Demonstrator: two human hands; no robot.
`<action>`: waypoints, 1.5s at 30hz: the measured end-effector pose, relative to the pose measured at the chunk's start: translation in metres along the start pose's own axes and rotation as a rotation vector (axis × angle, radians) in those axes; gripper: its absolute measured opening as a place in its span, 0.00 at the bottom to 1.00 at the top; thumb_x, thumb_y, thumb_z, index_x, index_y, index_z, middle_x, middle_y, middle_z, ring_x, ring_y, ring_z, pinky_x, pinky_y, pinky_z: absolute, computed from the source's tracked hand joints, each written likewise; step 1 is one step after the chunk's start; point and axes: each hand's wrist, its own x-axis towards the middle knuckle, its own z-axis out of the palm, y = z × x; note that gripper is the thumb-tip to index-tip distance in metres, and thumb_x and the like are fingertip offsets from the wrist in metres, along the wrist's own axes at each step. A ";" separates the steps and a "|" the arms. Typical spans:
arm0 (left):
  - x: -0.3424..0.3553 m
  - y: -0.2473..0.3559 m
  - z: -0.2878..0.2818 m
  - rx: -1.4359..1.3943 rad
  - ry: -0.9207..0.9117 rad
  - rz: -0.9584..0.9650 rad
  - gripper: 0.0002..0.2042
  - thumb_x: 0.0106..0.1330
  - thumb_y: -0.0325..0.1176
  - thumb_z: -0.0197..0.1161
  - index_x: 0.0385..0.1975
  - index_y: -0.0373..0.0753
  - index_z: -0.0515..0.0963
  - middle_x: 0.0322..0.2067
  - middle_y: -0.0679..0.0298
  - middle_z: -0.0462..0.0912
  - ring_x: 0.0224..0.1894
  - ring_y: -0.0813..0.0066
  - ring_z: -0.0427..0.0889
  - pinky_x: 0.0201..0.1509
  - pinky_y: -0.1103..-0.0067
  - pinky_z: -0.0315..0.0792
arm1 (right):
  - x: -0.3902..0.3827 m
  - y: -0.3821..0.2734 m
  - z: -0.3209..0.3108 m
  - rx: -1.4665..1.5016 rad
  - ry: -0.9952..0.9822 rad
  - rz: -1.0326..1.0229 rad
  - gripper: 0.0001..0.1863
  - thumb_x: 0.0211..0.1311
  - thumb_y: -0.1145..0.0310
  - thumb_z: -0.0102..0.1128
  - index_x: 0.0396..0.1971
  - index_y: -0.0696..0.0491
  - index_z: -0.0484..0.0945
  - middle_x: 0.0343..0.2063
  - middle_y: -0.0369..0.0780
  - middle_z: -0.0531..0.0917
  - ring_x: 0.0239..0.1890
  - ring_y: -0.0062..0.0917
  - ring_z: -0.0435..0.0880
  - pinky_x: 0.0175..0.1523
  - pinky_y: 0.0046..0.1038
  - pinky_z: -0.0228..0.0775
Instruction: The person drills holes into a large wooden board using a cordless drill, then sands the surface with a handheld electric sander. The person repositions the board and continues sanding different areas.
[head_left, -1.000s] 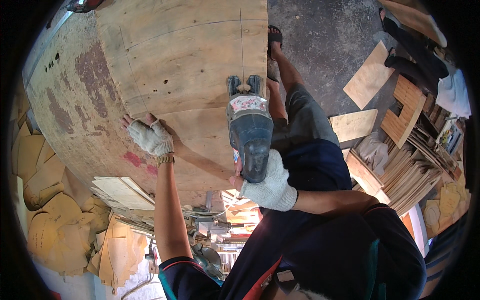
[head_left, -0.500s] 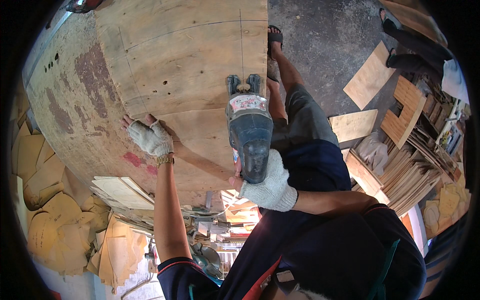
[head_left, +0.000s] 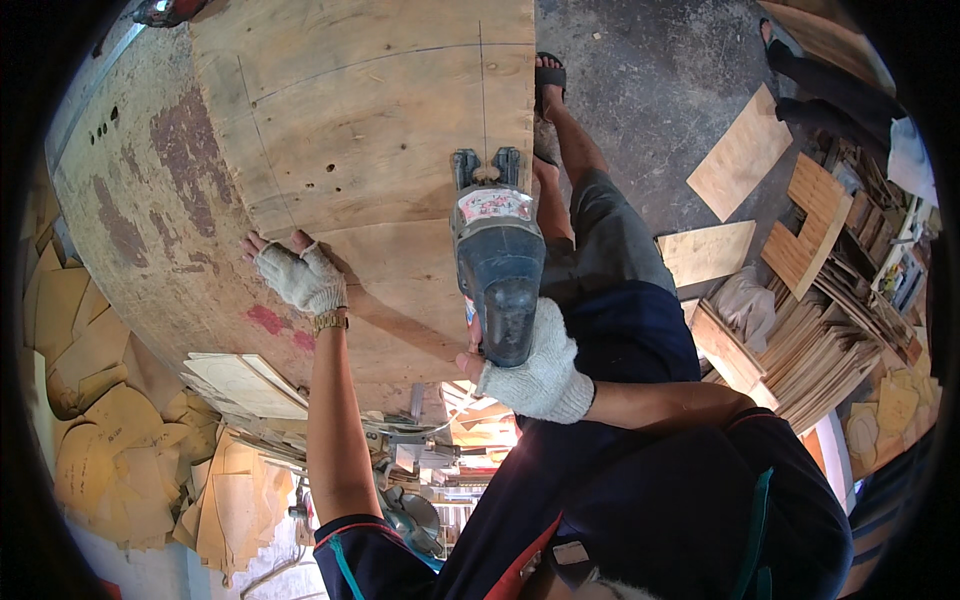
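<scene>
My right hand (head_left: pixel 540 368), in a white fingerless glove, is wrapped round the handle of a dark blue jigsaw (head_left: pixel 495 265). The saw's forked metal shoe rests on a plywood sheet (head_left: pixel 390 130), at the near end of a pencil line running away from me. Its blade is hidden beneath the body. To the left, my gloved left hand (head_left: pixel 300 275) lies flat with fingers spread across the edge of the plywood and the worn board under it. A long curved pencil line crosses the sheet's far part.
The stained worktable (head_left: pixel 130 200) lies under the plywood's left side. Thin panels (head_left: pixel 250 385) sit at its near edge, with brown templates (head_left: pixel 120 460) further left. Loose boards (head_left: pixel 740 150) and stacked offcuts (head_left: pixel 825 365) lie right. Another person's legs (head_left: pixel 840 95) are at far right.
The other person's lower leg at the far right has shifted slightly. Both my hands and the jigsaw look almost unmoved.
</scene>
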 end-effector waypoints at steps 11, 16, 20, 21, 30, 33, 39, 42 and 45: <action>0.000 0.000 -0.002 -0.004 -0.011 0.006 0.37 0.78 0.55 0.45 0.76 0.30 0.54 0.76 0.41 0.53 0.79 0.44 0.49 0.80 0.57 0.48 | 0.000 0.005 0.002 -0.044 0.011 -0.024 0.18 0.49 0.65 0.80 0.35 0.53 0.79 0.30 0.39 0.82 0.32 0.32 0.81 0.40 0.35 0.73; -0.001 -0.001 0.001 -0.010 0.006 -0.003 0.40 0.77 0.61 0.43 0.77 0.35 0.53 0.77 0.46 0.52 0.79 0.46 0.51 0.80 0.57 0.51 | -0.004 0.014 0.007 -0.033 -0.007 0.076 0.26 0.44 0.55 0.81 0.40 0.53 0.80 0.34 0.44 0.81 0.37 0.45 0.79 0.44 0.43 0.71; -0.001 -0.001 0.001 -0.020 0.012 -0.001 0.40 0.77 0.61 0.43 0.77 0.34 0.53 0.77 0.46 0.53 0.79 0.46 0.51 0.80 0.58 0.51 | -0.005 0.016 0.007 -0.028 -0.007 0.075 0.28 0.44 0.54 0.81 0.41 0.53 0.81 0.35 0.44 0.81 0.39 0.44 0.79 0.45 0.43 0.71; -0.001 -0.001 0.000 -0.021 0.009 -0.002 0.40 0.77 0.61 0.43 0.77 0.34 0.53 0.77 0.46 0.53 0.79 0.47 0.51 0.80 0.58 0.50 | -0.006 0.019 0.008 -0.080 0.009 0.036 0.28 0.44 0.53 0.82 0.41 0.53 0.81 0.36 0.44 0.81 0.39 0.44 0.79 0.45 0.43 0.71; -0.001 0.002 -0.001 -0.008 -0.015 -0.036 0.41 0.77 0.62 0.43 0.77 0.34 0.53 0.77 0.46 0.52 0.79 0.47 0.50 0.80 0.58 0.50 | -0.002 0.011 0.005 -0.047 0.004 0.026 0.20 0.48 0.63 0.81 0.37 0.54 0.79 0.31 0.38 0.82 0.33 0.30 0.81 0.41 0.34 0.74; -0.001 0.000 0.000 -0.014 -0.013 -0.029 0.41 0.77 0.62 0.43 0.77 0.34 0.53 0.78 0.46 0.52 0.79 0.47 0.50 0.80 0.57 0.50 | 0.000 0.008 0.004 -0.044 0.026 -0.002 0.17 0.51 0.69 0.80 0.35 0.54 0.79 0.29 0.35 0.82 0.30 0.23 0.82 0.38 0.29 0.74; -0.001 -0.004 0.002 -0.015 -0.007 -0.019 0.41 0.76 0.62 0.43 0.77 0.34 0.53 0.78 0.47 0.52 0.79 0.46 0.50 0.80 0.57 0.49 | 0.002 0.004 0.001 -0.071 0.015 -0.040 0.19 0.51 0.69 0.80 0.38 0.53 0.78 0.31 0.35 0.83 0.33 0.23 0.82 0.41 0.29 0.74; 0.000 -0.003 0.001 -0.016 -0.010 -0.026 0.41 0.76 0.62 0.43 0.77 0.34 0.52 0.78 0.47 0.52 0.79 0.46 0.49 0.80 0.57 0.49 | -0.001 0.008 0.006 -0.071 0.052 -0.029 0.25 0.45 0.59 0.82 0.40 0.53 0.80 0.34 0.41 0.82 0.36 0.36 0.80 0.43 0.39 0.73; 0.000 0.000 -0.001 -0.018 -0.024 -0.038 0.41 0.76 0.62 0.43 0.77 0.34 0.52 0.78 0.47 0.51 0.79 0.45 0.49 0.81 0.57 0.48 | -0.003 0.011 0.011 -0.073 0.116 -0.032 0.28 0.42 0.54 0.82 0.40 0.53 0.81 0.34 0.43 0.81 0.36 0.43 0.79 0.43 0.43 0.73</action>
